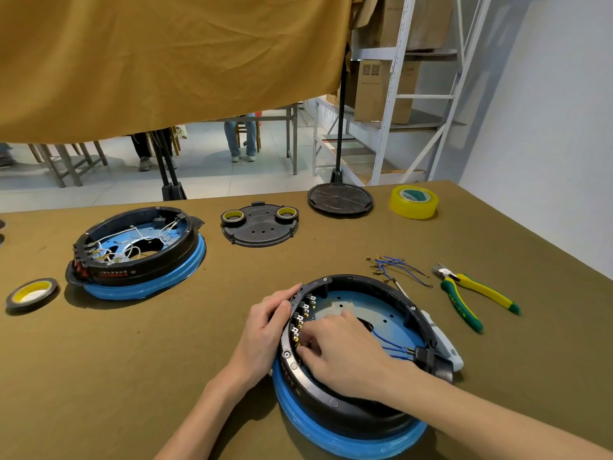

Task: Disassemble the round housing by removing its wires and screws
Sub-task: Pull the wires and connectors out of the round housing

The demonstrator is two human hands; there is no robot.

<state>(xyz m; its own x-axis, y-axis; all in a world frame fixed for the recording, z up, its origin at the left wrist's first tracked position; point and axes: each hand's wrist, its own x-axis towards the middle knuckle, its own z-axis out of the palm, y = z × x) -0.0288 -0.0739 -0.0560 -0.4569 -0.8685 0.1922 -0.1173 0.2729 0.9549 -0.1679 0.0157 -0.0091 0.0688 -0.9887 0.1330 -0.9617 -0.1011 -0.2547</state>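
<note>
Head view: round housing at surface's near edge, 6 o'clock. Left hand fingers clamp its 9 o'clock rim; right hand fingers pinch inside, contents hidden. Pliers lie at 3 o'clock, apart.

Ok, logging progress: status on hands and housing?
Left hand steadies housing rim. Right hand at terminals inside. Blue wires still attached.

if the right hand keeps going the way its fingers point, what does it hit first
The right hand points left, fingertips down inside the near round housing. Going straight on it would probably meet the row of gold terminals on the inner left wall, with the left hand just outside that rim. Depth is unclear.
</note>
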